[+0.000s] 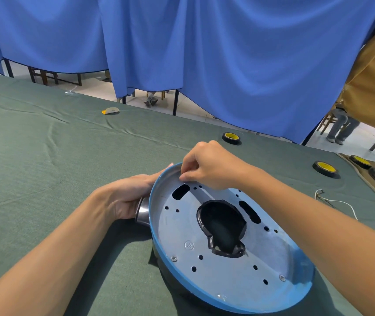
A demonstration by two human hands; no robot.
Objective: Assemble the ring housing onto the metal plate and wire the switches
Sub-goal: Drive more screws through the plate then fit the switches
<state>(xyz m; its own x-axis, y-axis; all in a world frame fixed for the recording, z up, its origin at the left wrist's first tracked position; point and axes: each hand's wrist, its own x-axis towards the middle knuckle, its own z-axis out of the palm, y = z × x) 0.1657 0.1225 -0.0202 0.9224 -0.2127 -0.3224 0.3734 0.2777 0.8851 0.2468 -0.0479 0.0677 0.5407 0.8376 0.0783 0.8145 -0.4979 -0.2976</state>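
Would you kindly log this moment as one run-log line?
left hand: holds housing side | right hand: pinches at far rim of metal plate, item unclear | screws: two seated

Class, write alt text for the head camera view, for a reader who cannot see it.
A blue-rimmed round metal plate is held tilted on a green-clothed table: the left hand holds its left side while the right hand pinches at its far rim. Three black tape rolls lie farther right, before a blue curtain.

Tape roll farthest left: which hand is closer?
Right. The right hand pinches the far rim of the ring housing, just short of the tape roll; the left hand grips its left side, farther off.
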